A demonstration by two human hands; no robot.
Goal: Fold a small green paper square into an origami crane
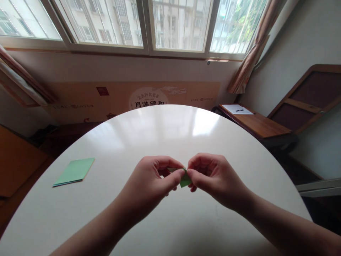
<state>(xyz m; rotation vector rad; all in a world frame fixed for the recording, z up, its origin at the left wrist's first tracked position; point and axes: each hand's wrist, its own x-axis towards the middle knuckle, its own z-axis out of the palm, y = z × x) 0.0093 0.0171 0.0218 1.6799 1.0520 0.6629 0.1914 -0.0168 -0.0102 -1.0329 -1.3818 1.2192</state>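
A small piece of folded green paper (184, 180) is held up over the white table between my two hands. My left hand (157, 176) pinches its left side between thumb and index finger. On the other side, my right hand (209, 172) has thumb and fingertips closed on the paper's right edge. Both thumbs almost meet at its top, and the fingers hide much of the folded shape. To the left lies a stack of square paper (75, 170) with a light green sheet on top.
The round white table (160, 135) fills the foreground, its curved rim dropping away on both sides. Beyond it on the right stands a wooden desk (266, 124) bearing a white sheet (237, 109) with a dark pen-like item. A window (176, 25) runs along the back wall.
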